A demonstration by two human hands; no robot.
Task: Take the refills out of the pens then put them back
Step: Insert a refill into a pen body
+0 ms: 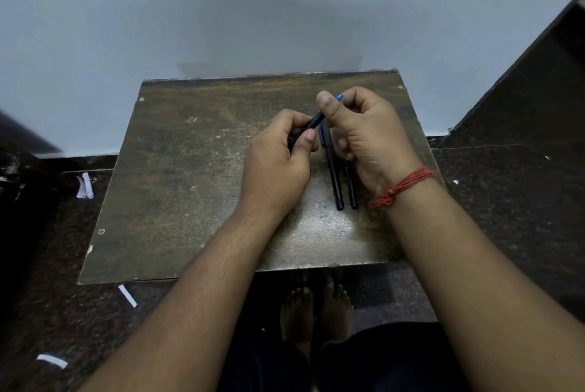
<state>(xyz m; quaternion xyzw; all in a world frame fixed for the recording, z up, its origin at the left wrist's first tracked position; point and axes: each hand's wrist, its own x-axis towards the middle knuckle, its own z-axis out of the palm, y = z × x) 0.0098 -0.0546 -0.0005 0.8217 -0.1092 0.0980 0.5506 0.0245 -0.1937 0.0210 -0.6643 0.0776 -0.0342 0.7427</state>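
Observation:
Both my hands hold one dark pen [315,120] above a small worn wooden table [190,170]. My left hand [278,163] grips its lower barrel. My right hand [367,135] pinches the upper end, where a blue tip [339,96] pokes out past the thumb. Two more dark pens lie side by side on the table under my hands: one pen [334,173] on the left, and a second pen [351,189] partly hidden by my right palm. No loose refill shows.
The table stands against a pale wall [221,11]. White paper scraps [85,185] lie on the dark floor at the left and a scrap [127,295] near the table's front corner. My bare feet [316,312] are under the front edge. A dark slanted surface [522,90] rises at the right.

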